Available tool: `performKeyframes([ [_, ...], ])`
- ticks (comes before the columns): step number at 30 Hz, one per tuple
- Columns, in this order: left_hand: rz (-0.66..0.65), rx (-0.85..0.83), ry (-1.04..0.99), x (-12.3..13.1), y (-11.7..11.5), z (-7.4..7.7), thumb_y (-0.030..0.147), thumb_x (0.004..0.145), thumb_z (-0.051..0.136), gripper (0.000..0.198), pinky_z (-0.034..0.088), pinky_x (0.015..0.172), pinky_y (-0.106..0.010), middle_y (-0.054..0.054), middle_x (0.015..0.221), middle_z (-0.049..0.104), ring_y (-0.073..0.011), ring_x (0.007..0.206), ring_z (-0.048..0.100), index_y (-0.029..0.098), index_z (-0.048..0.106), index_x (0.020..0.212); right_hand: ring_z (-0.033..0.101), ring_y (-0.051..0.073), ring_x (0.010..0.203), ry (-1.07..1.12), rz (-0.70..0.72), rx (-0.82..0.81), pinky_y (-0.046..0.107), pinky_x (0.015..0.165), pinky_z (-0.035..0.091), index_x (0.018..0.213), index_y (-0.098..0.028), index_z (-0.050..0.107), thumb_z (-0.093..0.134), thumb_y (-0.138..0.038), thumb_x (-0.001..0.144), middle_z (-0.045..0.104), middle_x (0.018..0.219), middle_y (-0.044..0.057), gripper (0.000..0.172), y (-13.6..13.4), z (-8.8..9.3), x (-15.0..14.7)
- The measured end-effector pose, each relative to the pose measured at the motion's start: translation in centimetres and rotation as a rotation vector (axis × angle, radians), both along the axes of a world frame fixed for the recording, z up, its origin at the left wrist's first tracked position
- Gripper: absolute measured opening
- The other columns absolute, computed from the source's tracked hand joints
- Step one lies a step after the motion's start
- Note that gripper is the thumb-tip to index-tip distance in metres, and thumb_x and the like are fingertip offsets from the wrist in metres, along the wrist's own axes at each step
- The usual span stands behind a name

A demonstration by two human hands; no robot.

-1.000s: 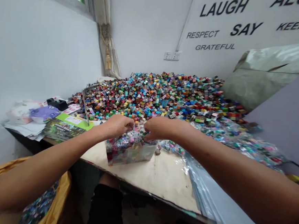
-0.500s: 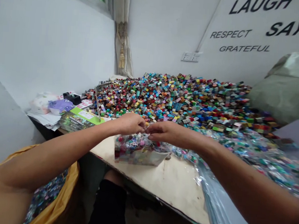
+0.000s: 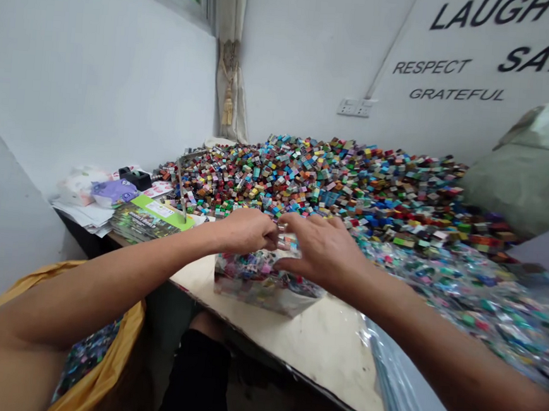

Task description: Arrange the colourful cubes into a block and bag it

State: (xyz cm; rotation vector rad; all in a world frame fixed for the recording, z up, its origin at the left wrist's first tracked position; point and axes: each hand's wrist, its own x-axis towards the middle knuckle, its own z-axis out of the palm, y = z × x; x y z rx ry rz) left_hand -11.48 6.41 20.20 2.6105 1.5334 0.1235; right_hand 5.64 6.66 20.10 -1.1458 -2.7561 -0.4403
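On the pale board at the table's front edge stands a clear plastic bag [image 3: 262, 293] filled with small colourful pieces, its lower front showing a printed pattern. My left hand [image 3: 249, 231] is closed above it, fingers curled into a pinch that seems to grip the bag's plastic top; the fingertips are partly hidden. Beside it, my right hand [image 3: 325, 251] arches over the bag's right side with thumb and fingers spread apart, a bit of clear plastic showing between the two hands.
Behind my hands a large heap of small colourful boxes [image 3: 305, 176] spreads along the wall. Filled clear bags [image 3: 476, 297] lie to the right, near flat plastic sleeves [image 3: 394, 379]. Green-topped booklets [image 3: 154, 218] are on the left. A yellow sack [image 3: 114, 370] of pieces stands below.
My right hand has opened, its thumb and fingers parting and lifting a little. My left hand has shifted slightly right, and the bag sits a little turned and nearer the front.
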Motion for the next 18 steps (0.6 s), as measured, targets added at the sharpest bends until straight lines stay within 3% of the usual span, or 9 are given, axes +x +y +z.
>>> performKeyframes([
  [4, -0.02, 0.047, 0.092, 0.3, -0.2, 0.2, 0.03, 0.085, 0.052, 0.021, 0.031, 0.055, -0.024, -0.002, 0.079, 0.07, -0.0165, 0.071, 0.061, 0.021, 0.071, 0.083, 0.06, 0.024, 0.09, -0.196, -0.098, -0.202, 0.031, 0.072, 0.031, 0.087, -0.022, 0.067, 0.062, -0.033, 0.086, 0.069, 0.091, 0.005, 0.013, 0.3, -0.1, -1.2],
  [11, -0.007, 0.361, 0.105, -2.1, -3.3, 2.0, 0.032, 0.084, 0.059, 0.024, 0.036, 0.079, -0.028, -0.004, 0.106, 0.064, -0.0202, 0.099, 0.056, 0.021, 0.06, 0.105, 0.062, 0.021, 0.086, -0.144, -0.106, -0.202, 0.03, 0.066, 0.026, 0.081, -0.022, 0.068, 0.059, -0.032, 0.09, 0.07, 0.086, 0.002, 0.016, 0.6, -0.2, -1.1],
  [14, 0.076, 0.335, 0.248, -3.3, -4.5, 2.0, 0.032, 0.083, 0.061, 0.018, 0.034, 0.079, -0.032, -0.004, 0.096, 0.067, -0.0226, 0.097, 0.055, 0.021, 0.062, 0.097, 0.061, 0.02, 0.083, -0.133, -0.093, -0.205, 0.029, 0.063, 0.024, 0.08, -0.021, 0.068, 0.059, -0.033, 0.089, 0.07, 0.083, 0.003, 0.017, 1.0, -0.4, -0.9],
  [18, 0.075, 0.259, 0.297, -3.7, -4.7, 1.6, 0.031, 0.083, 0.061, 0.016, 0.032, 0.078, -0.032, -0.004, 0.097, 0.066, -0.023, 0.097, 0.054, 0.023, 0.063, 0.097, 0.06, 0.019, 0.078, -0.115, -0.098, -0.211, 0.028, 0.061, 0.024, 0.078, -0.021, 0.067, 0.06, -0.035, 0.088, 0.07, 0.08, 0.003, 0.018, 1.4, -0.6, -0.9],
])
